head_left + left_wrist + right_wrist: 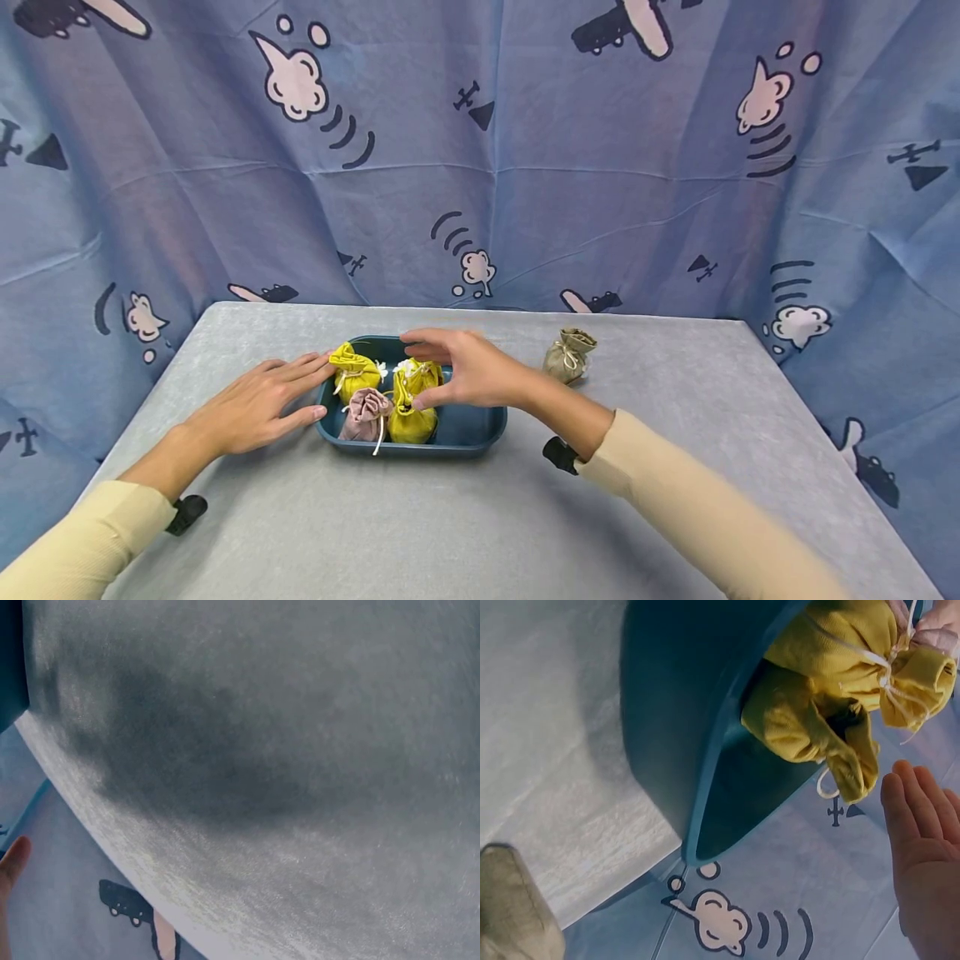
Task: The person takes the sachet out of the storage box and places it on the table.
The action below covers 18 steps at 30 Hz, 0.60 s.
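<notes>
A dark blue tray [471,429] holds three yellow drawstring pouches, one at the back left [358,382], one at the front [412,423] and one behind it [424,377]. A pink pouch [365,414] sits at the tray's front left. My left hand [258,404] lies flat with straight fingers, its fingertips at the tray's left rim beside the back-left pouch. Over the tray's middle, my right hand [476,371] hovers, thumb apart from the fingers. In the right wrist view its extended fingers [922,814] hold nothing and are close to a yellow pouch [791,716].
An olive-green pouch [567,357] stands on the grey table [375,525], right of the tray and behind the right forearm. A blue patterned curtain [600,225] hangs along the table's far edge and both sides.
</notes>
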{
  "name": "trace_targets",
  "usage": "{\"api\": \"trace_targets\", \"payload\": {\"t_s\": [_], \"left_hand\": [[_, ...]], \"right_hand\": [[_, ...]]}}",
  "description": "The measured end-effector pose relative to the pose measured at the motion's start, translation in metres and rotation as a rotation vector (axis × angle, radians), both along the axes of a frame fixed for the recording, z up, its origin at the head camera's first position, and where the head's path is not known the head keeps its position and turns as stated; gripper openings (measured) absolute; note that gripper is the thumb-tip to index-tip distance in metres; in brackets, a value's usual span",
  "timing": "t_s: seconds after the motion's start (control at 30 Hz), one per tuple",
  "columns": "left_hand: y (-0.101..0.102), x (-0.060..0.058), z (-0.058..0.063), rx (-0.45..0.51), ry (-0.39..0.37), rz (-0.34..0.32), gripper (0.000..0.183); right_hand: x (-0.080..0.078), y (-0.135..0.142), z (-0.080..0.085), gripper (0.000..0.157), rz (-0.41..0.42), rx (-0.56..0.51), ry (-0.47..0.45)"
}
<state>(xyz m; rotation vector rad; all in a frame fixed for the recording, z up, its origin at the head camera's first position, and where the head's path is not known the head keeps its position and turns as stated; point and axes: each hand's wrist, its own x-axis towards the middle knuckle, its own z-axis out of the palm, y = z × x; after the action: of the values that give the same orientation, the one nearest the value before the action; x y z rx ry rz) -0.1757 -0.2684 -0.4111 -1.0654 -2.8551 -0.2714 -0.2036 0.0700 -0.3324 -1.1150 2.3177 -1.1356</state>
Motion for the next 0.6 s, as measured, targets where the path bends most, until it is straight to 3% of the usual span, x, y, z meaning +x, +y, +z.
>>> {"api": "trace_targets", "payload": {"t_s": [0.33,0.6], "left_hand": [[-0.001,0.001,0.000,0.003,-0.019,0.007,0.064],[0.000,0.000,0.000,0.003,-0.022,0.005,0.065]], "right_hand": [[0.002,-0.012,-0.007,0.084,0.020,0.096,0.058],[0.005,-0.017,-0.010,0.082,0.036,0.121,0.033]]}}
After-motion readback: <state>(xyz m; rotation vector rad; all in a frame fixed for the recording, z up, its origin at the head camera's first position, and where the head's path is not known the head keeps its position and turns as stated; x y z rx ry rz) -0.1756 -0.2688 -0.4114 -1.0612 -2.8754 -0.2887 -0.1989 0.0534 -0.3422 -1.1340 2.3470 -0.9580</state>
